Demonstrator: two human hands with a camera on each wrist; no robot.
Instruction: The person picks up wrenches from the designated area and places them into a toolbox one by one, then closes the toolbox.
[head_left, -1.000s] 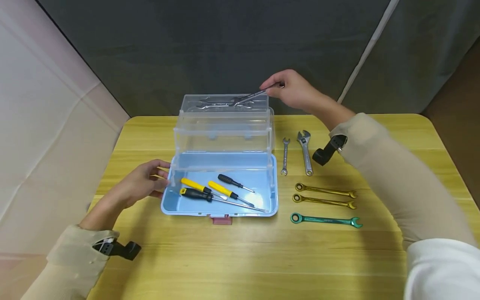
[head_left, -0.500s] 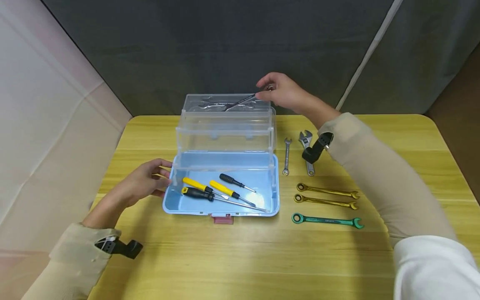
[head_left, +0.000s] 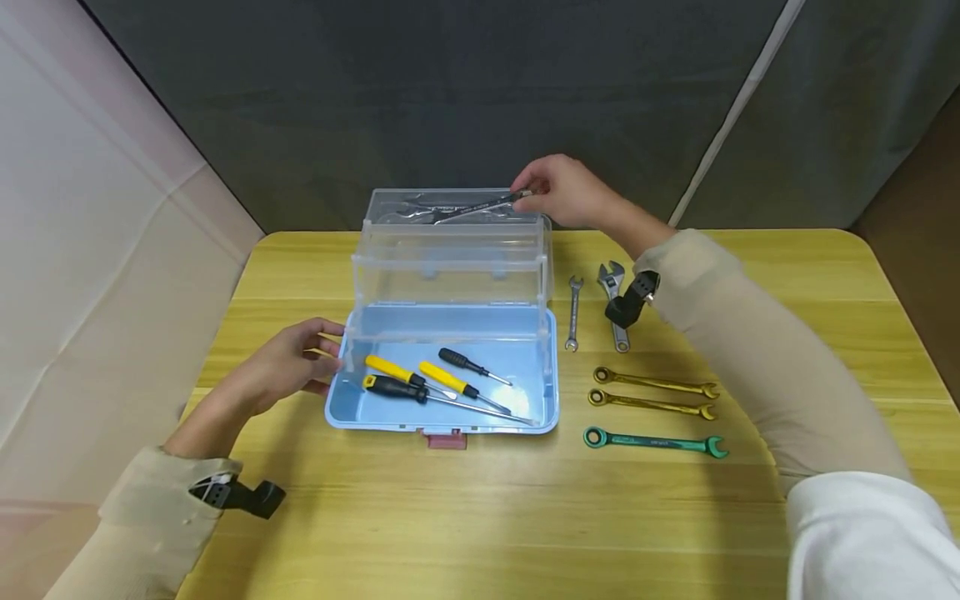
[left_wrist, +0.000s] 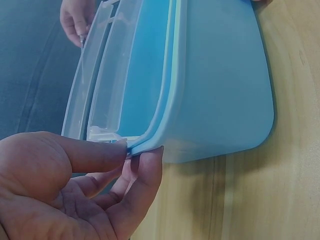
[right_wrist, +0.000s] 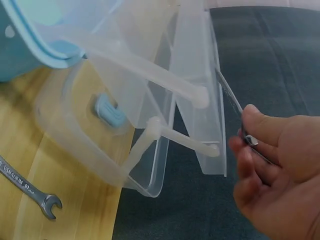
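Observation:
A light blue toolbox (head_left: pixel 517 317) stands open, its clear trays raised in steps behind it. My left hand (head_left: pixel 288 367) pinches the box's left rim between thumb and fingers, as the left wrist view shows close up. Over the right end of the top clear tray (head_left: pixel 382 200), my right hand (head_left: pixel 566 193) pinches one end of a silver wrench (right_wrist: pixel 231 95). The wrench slants down to the left, its far end inside the tray, where other silver wrenches (head_left: pixel 420 208) lie. Several screwdrivers (head_left: pixel 386 367) with yellow or black handles lie in the blue base.
Right of the box lie a small open-end wrench (head_left: pixel 573 312) and an adjustable wrench (head_left: pixel 615 308). Nearer are two gold ratchet wrenches (head_left: pixel 652 406) and a green one (head_left: pixel 656 441). A dark curtain (head_left: pixel 450 100) hangs behind the table (head_left: pixel 480 525).
My right hand has moved left and then down with the silver wrench, whose far end has slid further left into the top tray. My left hand stays on the rim.

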